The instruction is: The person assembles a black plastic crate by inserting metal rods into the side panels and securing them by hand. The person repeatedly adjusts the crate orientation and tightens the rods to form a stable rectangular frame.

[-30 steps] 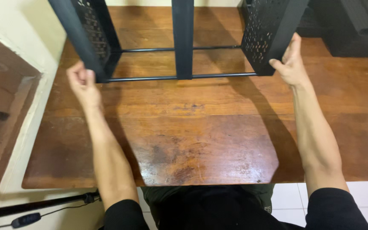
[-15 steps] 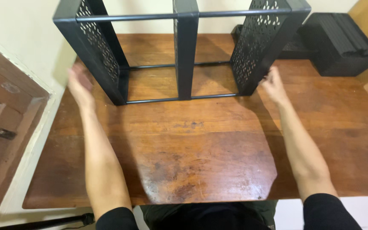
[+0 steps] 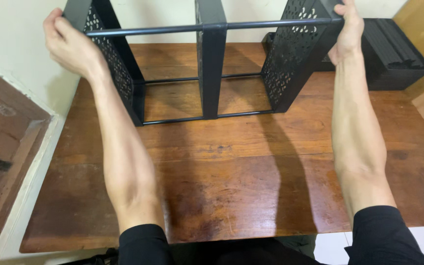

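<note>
Hands now higher, atop rack [image 3: 211, 64]

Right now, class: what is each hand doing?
Left hand: closed on the black metal rack, top left corner.
Right hand: closed on the rack's top right corner.

The matt black perforated metal rack [image 3: 212, 59] stands on a worn, glossy, scuffed wooden table [image 3: 231, 167].

A black metal rack [image 3: 211, 64] stands upright on a wooden table [image 3: 251, 162]. The left hand [image 3: 69, 44] grips its top left corner; the right hand [image 3: 347, 32] seems to clasp the top right corner, its fingers partly cut off by the frame edge.
</note>
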